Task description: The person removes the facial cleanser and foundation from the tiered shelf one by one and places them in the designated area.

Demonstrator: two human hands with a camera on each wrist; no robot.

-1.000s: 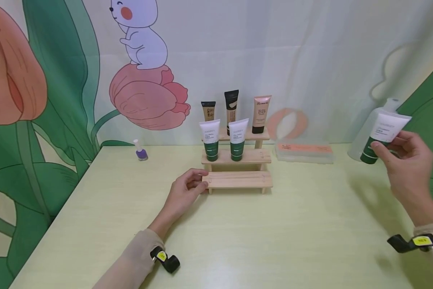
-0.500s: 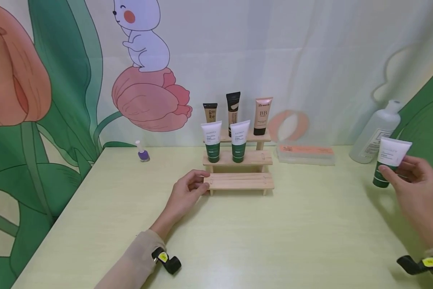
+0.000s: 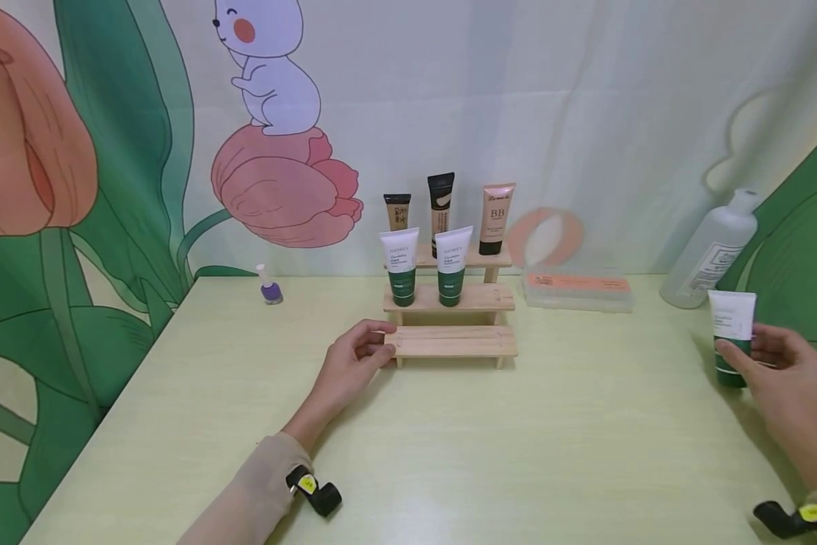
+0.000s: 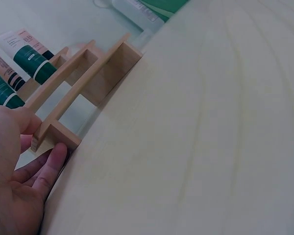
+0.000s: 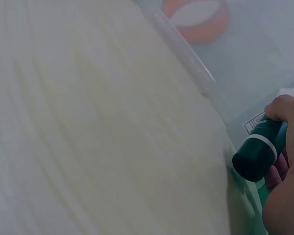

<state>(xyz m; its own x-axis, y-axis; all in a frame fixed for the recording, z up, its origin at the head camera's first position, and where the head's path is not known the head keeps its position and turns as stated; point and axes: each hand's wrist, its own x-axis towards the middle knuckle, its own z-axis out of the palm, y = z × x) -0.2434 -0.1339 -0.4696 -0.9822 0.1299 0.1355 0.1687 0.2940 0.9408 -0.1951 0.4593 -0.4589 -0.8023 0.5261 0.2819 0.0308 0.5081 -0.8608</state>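
My left hand pinches the left end of the lowest step of a three-step wooden display stand; in the left wrist view the thumb and fingers close round its corner. On the middle step stand two white-and-green squeeze tubes, caps down. The top step carries a gold-and-black tube, a black-and-beige tube and a pink BB cream tube. At the far right my right hand grips a matching white-and-green squeeze tube, nearly upright with its green cap low over the table.
A white bottle stands at the back right, behind the held tube. A flat clear case with an orange label lies right of the stand. At the back left is a small purple nail polish bottle. A printed curtain hangs behind the table.
My right hand has brought the tube down and nearer from in front of the white bottle, turning it from tilted to almost upright. The left hand keeps its place on the stand.
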